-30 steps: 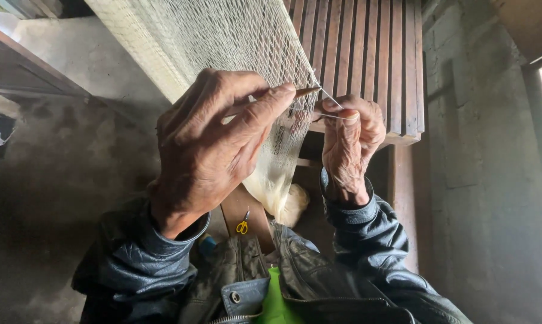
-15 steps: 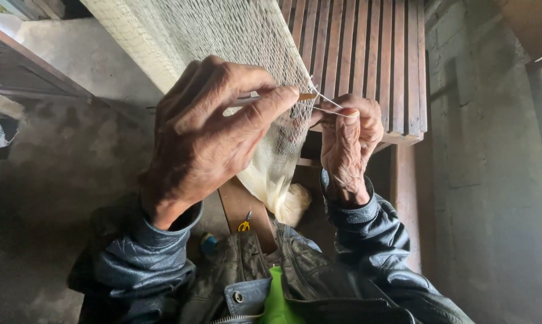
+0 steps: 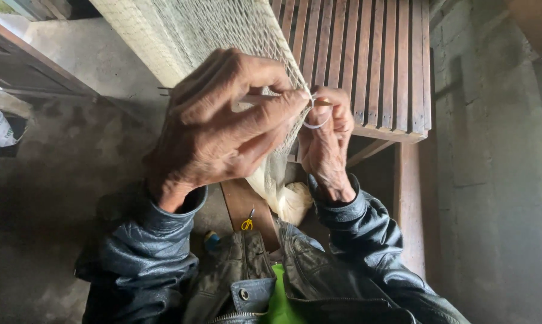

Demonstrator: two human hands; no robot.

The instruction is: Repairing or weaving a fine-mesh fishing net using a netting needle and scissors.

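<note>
My left hand (image 3: 223, 126) and right hand (image 3: 328, 144) pinch closed on pale netting (image 3: 247, 30) and thread loop (image 3: 316, 120); slatted bench (image 3: 373, 60) behind, yellow scissors (image 3: 247, 223) near.

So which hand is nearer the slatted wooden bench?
The right hand; it sits against the slatted wooden bench, while the left hand overlaps the netting.

Slatted wooden bench (image 3: 367, 60); net (image 3: 235, 30) draped over it.

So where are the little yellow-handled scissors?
In the head view, the small yellow-handled scissors lie low in the middle on a brown wooden plank, below the left hand and left of the bunched pale net.
</note>
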